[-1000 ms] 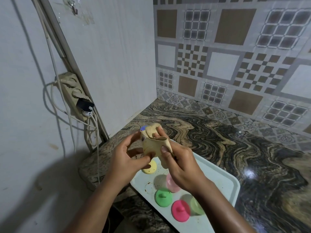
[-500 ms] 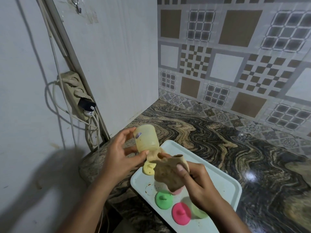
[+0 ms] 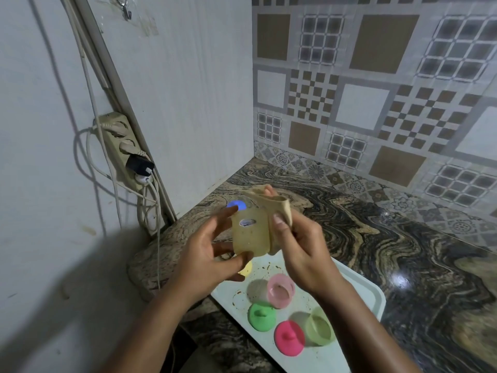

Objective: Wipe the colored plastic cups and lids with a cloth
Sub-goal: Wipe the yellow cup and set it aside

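A patterned tile wall [image 3: 376, 90] stood at the back and a plain white wall [image 3: 188, 103] on the left. They met in a corner above the dark, swirled stone table [image 3: 349, 238]. A white tray [image 3: 363, 294] lay on the table at its near left edge, its surface marked with brown rings and specks.

Both arms reached in from below, and the hands met in the air above the tray's far left corner. The left hand [image 3: 212, 254] held a pale yellow cup [image 3: 250, 235], with the thumb under the lower end and the fingers spread along the left side. The right hand [image 3: 304, 246] gripped a tan cloth [image 3: 279, 208], with the thumb pressing it against the cup's right side. The cloth folded over the cup's upper end. An oval mark showed on the side of the cup that faced the camera.

A beige power strip [image 3: 118, 149] hung on the left wall, with white cables and a black charger [image 3: 139, 165] plugged into it.

On the tray a pink cup [image 3: 281, 289] lay on its side with its mouth toward the camera. A pale green cup [image 3: 320, 329] lay nearer the front edge. Between them sat a green lid [image 3: 261, 316] and a bright pink lid [image 3: 289, 337], each with its knob up. A yellow lid [image 3: 246, 269] showed partly beneath the left hand. A small blue round piece [image 3: 236, 205] showed just past the left fingertips, too blurred to identify.
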